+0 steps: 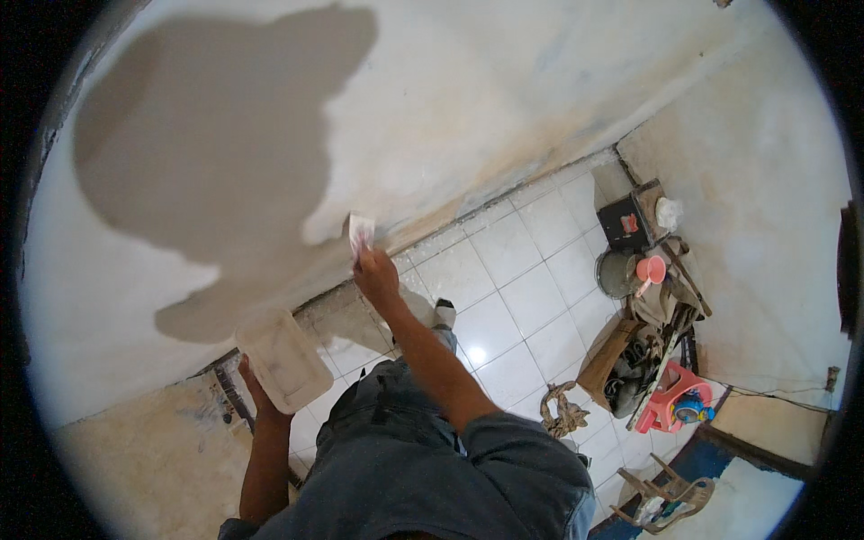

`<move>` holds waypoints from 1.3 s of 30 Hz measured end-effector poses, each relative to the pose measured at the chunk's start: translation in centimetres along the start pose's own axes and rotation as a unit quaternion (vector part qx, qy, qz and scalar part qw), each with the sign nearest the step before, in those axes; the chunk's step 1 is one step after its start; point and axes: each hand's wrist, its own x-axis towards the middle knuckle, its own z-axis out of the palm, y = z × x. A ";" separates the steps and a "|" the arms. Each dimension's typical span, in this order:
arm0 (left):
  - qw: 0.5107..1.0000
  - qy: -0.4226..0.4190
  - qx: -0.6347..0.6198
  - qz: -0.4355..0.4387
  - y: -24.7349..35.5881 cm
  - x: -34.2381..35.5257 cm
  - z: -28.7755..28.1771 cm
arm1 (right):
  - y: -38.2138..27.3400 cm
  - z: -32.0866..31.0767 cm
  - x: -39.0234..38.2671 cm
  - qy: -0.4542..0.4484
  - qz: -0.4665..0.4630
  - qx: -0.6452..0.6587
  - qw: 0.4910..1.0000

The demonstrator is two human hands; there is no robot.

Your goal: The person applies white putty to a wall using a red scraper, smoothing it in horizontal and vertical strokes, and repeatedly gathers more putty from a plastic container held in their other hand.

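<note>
In my right hand (378, 281) is a flat putty scraper (362, 230) with a pale, smeared blade. Its edge is at the plastered wall (441, 108); whether it touches cannot be made out. My left hand (263, 396) supports a shallow, off-white rectangular tray (310, 367) with rounded corners, held low near the wall. One digit shows along the tray's side, while the other fingers are hidden beneath it. Whitish residue coats the tray's inside. A large shadow falls across the wall on the left.
White floor tiles (504, 301) run along the wall's foot. To the right stand a black box (625, 223), a dark bucket (614, 274), a pink dipper (652, 268), a cardboard box (607, 360) and a pink stool (661, 409). A crumpled cloth (564, 412) and a chair (670, 495) are nearer.
</note>
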 end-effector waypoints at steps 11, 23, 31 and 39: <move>0.996 0.077 0.051 0.011 -0.6 -1.4 0.5 | 9.9 -3.3 8.1 0.181 0.504 0.534 0.654; 0.988 0.068 0.133 0.049 -1.5 -1.5 2.1 | 2.3 -4.0 0.4 0.038 0.224 0.106 0.968; 0.990 0.035 0.131 0.025 -1.2 -3.2 -1.2 | 13.7 -8.8 11.9 0.181 0.312 0.017 0.932; 0.985 0.162 0.063 0.006 -0.7 -2.6 4.3 | 13.2 -5.7 3.7 -0.036 0.167 0.080 0.982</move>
